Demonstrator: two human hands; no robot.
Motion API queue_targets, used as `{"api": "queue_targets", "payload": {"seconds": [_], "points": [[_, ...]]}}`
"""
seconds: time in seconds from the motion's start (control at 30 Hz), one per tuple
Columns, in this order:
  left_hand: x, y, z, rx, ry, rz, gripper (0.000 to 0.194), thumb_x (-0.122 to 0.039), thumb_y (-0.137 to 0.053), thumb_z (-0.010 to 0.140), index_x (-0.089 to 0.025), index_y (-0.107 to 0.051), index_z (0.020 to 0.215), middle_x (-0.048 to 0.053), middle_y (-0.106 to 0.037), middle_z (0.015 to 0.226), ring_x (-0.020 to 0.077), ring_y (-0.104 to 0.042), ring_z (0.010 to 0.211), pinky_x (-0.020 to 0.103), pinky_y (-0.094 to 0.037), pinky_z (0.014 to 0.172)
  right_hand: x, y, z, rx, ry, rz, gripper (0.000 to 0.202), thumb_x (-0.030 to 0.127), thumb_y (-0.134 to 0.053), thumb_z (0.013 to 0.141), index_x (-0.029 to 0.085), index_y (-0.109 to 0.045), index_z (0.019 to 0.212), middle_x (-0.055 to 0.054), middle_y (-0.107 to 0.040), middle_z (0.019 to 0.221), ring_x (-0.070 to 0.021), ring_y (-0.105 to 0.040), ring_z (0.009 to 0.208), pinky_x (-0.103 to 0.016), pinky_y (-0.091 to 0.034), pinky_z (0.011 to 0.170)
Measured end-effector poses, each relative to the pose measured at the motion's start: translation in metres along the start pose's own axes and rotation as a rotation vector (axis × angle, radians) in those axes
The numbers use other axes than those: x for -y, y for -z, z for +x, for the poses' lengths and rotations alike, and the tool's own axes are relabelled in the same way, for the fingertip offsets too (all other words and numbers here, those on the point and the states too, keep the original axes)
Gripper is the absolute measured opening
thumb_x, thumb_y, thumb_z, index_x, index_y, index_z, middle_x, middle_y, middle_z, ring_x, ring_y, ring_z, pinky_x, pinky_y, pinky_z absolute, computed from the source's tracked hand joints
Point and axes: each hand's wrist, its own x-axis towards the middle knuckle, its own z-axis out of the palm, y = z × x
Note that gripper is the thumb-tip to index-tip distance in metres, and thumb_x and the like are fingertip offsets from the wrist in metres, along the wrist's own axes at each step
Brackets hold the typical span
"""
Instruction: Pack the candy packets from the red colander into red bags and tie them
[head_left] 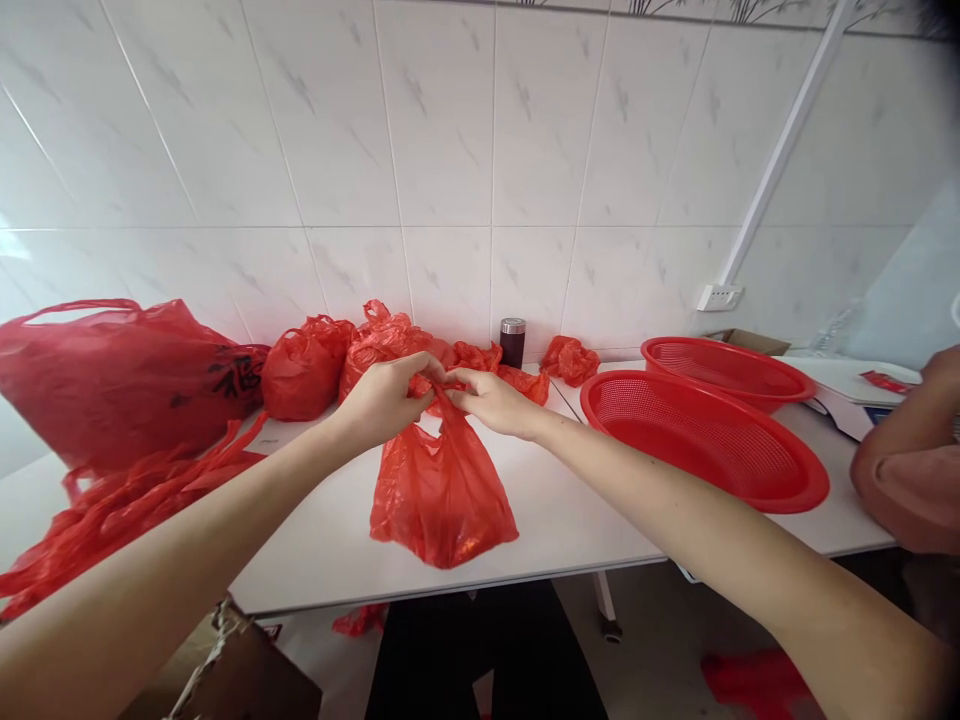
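Note:
A thin red plastic bag (pixel 442 500) hangs from both hands over the front part of the white table (pixel 322 540). My left hand (pixel 390 395) pinches the top of the bag, fingers closed. Close against it, my right hand (pixel 491 398) also grips the bag's handles with thumb and fingers. The fingertips of the two hands nearly meet. Whatever the bag holds cannot be made out through the plastic. Behind the hands stand a filled red bag (pixel 386 338) and a smaller tied one (pixel 301 370).
A large red bag (pixel 127 390) and a heap of loose red bags (pixel 142 500) lie at left. A dark cup (pixel 513 343) stands by the wall. Red baskets (pixel 705 440) and a white scale (pixel 847 385) are at right, beside another person's arm (pixel 911 460). A cardboard box (pixel 255 665) sits below.

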Motion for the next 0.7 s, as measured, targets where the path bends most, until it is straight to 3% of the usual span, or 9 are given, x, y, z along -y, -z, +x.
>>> {"api": "queue_targets", "payload": {"seconds": [0.1, 0.2, 0.27, 0.37, 0.47, 0.57, 0.7], "points": [[0.001, -0.002, -0.004, 0.026, 0.007, -0.036, 0.023, -0.031, -0.053, 0.082, -0.025, -0.067, 0.099, -0.001, -0.071, 0.086, 0.0144, -0.058, 0.057, 0.026, -0.045, 0.059, 0.000, 0.002, -0.006, 0.020, 0.000, -0.019, 0.017, 0.032, -0.049, 0.094, 0.019, -0.059, 0.091, -0.002, -0.065, 0.089, -0.0144, -0.063, 0.086, -0.028, -0.050, 0.081], [0.013, -0.005, -0.010, 0.068, 0.025, -0.093, 0.029, -0.043, -0.051, 0.085, -0.024, -0.073, 0.092, 0.001, -0.071, 0.080, 0.0189, -0.063, 0.068, 0.028, -0.048, 0.066, -0.004, 0.012, -0.014, -0.021, 0.067, -0.193, 0.026, 0.042, -0.046, 0.095, 0.021, -0.056, 0.085, 0.000, -0.065, 0.087, -0.0138, -0.062, 0.083, -0.027, -0.047, 0.077], [0.033, -0.006, -0.017, 0.134, 0.136, -0.201, 0.036, -0.051, -0.053, 0.084, -0.022, -0.073, 0.084, 0.004, -0.072, 0.079, 0.0212, -0.065, 0.072, 0.030, -0.051, 0.066, -0.014, 0.028, -0.020, -0.079, -0.010, -0.362, 0.027, 0.043, -0.046, 0.095, 0.022, -0.054, 0.080, 0.002, -0.068, 0.087, -0.0133, -0.062, 0.081, -0.025, -0.044, 0.074], [0.072, -0.008, -0.034, 0.258, 0.372, -0.382, 0.045, -0.062, -0.059, 0.076, -0.019, -0.071, 0.077, 0.007, -0.072, 0.076, 0.0225, -0.066, 0.070, 0.034, -0.054, 0.066, -0.041, 0.057, -0.027, -0.207, -0.242, -0.582, 0.025, 0.035, -0.051, 0.092, 0.021, -0.052, 0.071, 0.002, -0.070, 0.079, -0.0144, -0.062, 0.075, -0.024, -0.040, 0.067], [0.099, -0.009, -0.047, 0.296, 0.456, -0.446, 0.049, -0.067, -0.058, 0.074, -0.019, -0.071, 0.074, 0.008, -0.070, 0.071, 0.0234, -0.067, 0.074, 0.036, -0.055, 0.070, -0.067, 0.078, -0.029, -0.299, -0.313, -0.634, 0.023, 0.032, -0.054, 0.089, 0.021, -0.051, 0.070, 0.000, -0.070, 0.074, -0.0172, -0.063, 0.079, -0.024, -0.038, 0.065], [0.099, -0.010, -0.047, 0.240, 0.423, -0.449, 0.050, -0.067, -0.058, 0.075, -0.020, -0.072, 0.079, 0.009, -0.070, 0.078, 0.0237, -0.066, 0.082, 0.035, -0.055, 0.073, -0.082, 0.081, -0.021, -0.365, -0.324, -0.610, 0.020, 0.035, -0.048, 0.093, 0.022, -0.049, 0.077, 0.001, -0.070, 0.077, -0.0159, -0.064, 0.078, -0.023, -0.039, 0.064], [0.077, -0.020, -0.029, 0.154, 0.347, -0.519, 0.048, -0.065, -0.057, 0.078, -0.021, -0.073, 0.091, 0.009, -0.071, 0.104, 0.0238, -0.062, 0.102, 0.035, -0.053, 0.086, -0.088, 0.069, -0.006, -0.402, -0.359, -0.503, 0.023, 0.035, -0.029, 0.100, 0.022, -0.040, 0.084, -0.001, -0.072, 0.080, -0.0123, -0.066, 0.063, -0.022, -0.043, 0.058]]}}
